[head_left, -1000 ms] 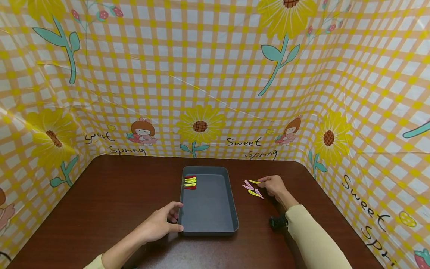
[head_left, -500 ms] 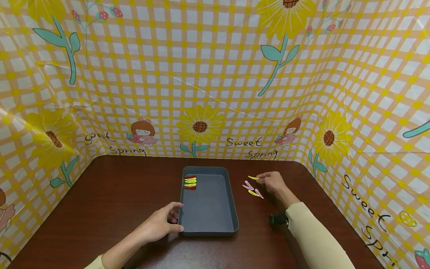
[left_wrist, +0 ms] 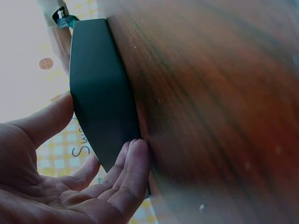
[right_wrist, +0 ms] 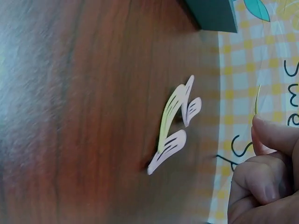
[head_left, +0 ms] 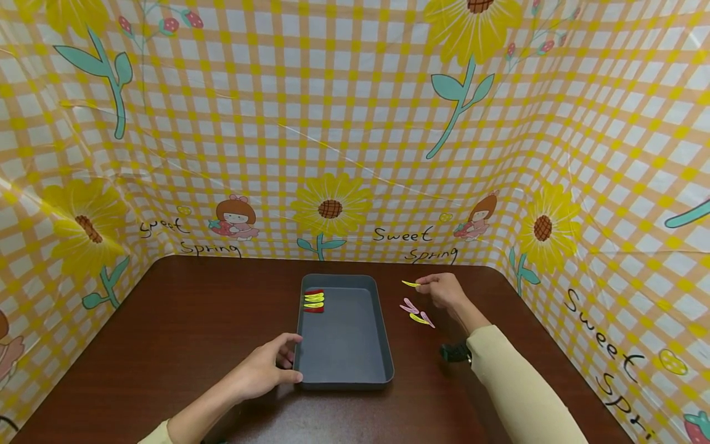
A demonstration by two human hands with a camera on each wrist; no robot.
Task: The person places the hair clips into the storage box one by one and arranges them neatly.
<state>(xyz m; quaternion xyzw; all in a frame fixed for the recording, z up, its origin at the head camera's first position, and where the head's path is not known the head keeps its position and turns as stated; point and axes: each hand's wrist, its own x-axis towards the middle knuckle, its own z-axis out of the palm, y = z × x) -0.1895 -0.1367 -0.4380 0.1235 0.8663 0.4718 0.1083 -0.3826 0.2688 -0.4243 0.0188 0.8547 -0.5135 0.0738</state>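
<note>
My right hand (head_left: 447,291) pinches a yellow snap hair clip (head_left: 410,283) by one end between thumb and fingertip, above the table right of the tray. In the right wrist view that clip (right_wrist: 257,99) shows edge-on as a thin line. Below it on the table lie a yellow hair clip (right_wrist: 171,112) and several pink hair clips (right_wrist: 169,148), loosely overlapping. My left hand (head_left: 261,370) rests against the left side of the dark grey baking tray (head_left: 344,345), its thumb and fingers spread along the rim and outer wall (left_wrist: 100,79).
Inside the tray's upper left, red hair clips (head_left: 314,310) and yellow hair clips (head_left: 314,299) lie in a neat column. A checked cloth (head_left: 355,154) with sunflowers hangs around the back and sides of the brown table (head_left: 211,308).
My right hand has lifted the yellow hair clip away from the loose ones, moving up and slightly left in the head view. The left hand and tray stay put.
</note>
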